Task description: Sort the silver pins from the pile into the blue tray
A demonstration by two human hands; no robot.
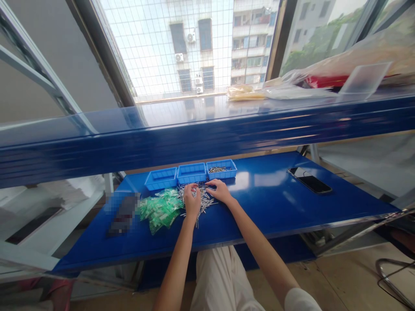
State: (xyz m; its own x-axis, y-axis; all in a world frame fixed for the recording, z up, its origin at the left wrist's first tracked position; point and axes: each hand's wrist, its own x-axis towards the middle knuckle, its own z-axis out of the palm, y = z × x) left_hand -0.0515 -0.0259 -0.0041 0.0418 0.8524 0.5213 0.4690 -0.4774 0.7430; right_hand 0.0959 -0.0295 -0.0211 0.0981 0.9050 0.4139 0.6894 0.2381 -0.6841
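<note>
A loose pile of thin silver metal pins (205, 205) lies on the blue table in front of me. Over its left part is my left hand (192, 199), its fingers curled and drawn together. My right hand (219, 191) reaches in from the right, thumb and fingertips bent close together at the pile's upper edge. Whatever is between the fingers of either hand is too small to make out. Just behind my hands stands a blue tray (231, 174) holding several darker pins. Green-tinted plastic bags (160, 211) are heaped left of the pins, close to my left hand.
Two more blue trays, a middle one (191, 178) and a left one (152, 186), adjoin the tray of pins. A phone (310, 180) lies at the right. A blurred dark object (125, 214) is at the left. A blue shelf (181, 149) crosses above the table's back.
</note>
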